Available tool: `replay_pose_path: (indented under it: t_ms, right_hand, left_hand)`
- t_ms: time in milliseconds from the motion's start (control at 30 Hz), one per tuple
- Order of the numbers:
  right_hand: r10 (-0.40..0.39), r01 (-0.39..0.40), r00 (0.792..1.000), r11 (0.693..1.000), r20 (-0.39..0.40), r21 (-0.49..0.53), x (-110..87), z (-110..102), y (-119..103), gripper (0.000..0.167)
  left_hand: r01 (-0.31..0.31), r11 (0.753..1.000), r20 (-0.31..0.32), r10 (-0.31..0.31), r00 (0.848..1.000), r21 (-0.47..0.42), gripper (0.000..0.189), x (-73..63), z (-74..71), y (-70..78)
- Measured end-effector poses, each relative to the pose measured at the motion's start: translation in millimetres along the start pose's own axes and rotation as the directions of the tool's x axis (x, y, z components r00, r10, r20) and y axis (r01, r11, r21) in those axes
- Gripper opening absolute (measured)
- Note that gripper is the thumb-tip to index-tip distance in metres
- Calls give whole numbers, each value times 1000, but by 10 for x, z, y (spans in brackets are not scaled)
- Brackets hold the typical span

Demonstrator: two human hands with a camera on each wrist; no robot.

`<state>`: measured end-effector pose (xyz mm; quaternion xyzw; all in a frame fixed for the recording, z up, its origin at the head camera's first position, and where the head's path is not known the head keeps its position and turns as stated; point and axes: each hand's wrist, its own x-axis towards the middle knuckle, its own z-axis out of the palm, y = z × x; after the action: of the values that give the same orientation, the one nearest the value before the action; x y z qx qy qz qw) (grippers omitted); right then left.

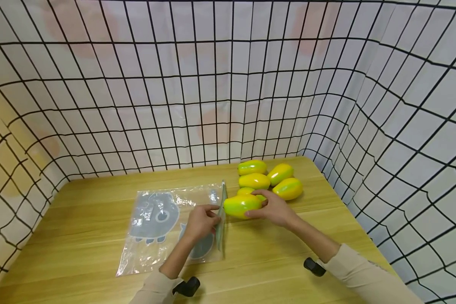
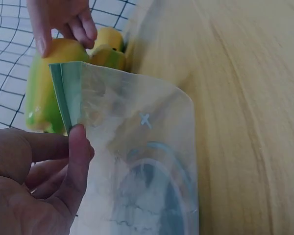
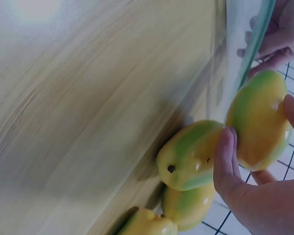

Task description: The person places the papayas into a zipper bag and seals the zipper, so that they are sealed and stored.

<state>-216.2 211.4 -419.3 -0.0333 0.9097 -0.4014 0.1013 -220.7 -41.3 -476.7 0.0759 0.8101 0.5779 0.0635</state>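
My right hand (image 1: 275, 207) grips a glossy yellow-green papaya (image 1: 241, 205) between thumb and fingers, raised at the mouth of a clear plastic zip bag (image 1: 144, 253). The same papaya (image 3: 259, 120) appears close up in the right wrist view. With thumb and fingers, my left hand (image 1: 200, 221) pinches the bag's greenish top edge (image 2: 68, 93) and holds it up from the table. Blue-grey cartoon prints mark the bag, which otherwise lies flat. Whether the bag's mouth is parted cannot be told.
Several more papayas (image 1: 253, 181) lie grouped at the back right, close behind my right hand. Black wire mesh (image 1: 228, 90) over pale cloth encloses the back and sides of the wooden table (image 1: 266, 270).
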Motion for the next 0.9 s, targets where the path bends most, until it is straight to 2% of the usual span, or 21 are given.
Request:
replay_pose_path:
  t_ms: [400,633,900]
  right_hand:
    - [-55,54,997,998,-51,-17,38,160,-104,76]
    - [-69,66,996,997,-56,-50,43,191,-113,75]
    - [-93,89,994,993,-64,-76,60,278,-164,76]
  left_hand:
    - [48,995,-12,-49,999,-88,39,-16,-122,51]
    - [78,977,-35,-87,996,-197,39,-37,-195,94]
    - [120,956,-6,-127,992,-267,42,-48,-265,185]
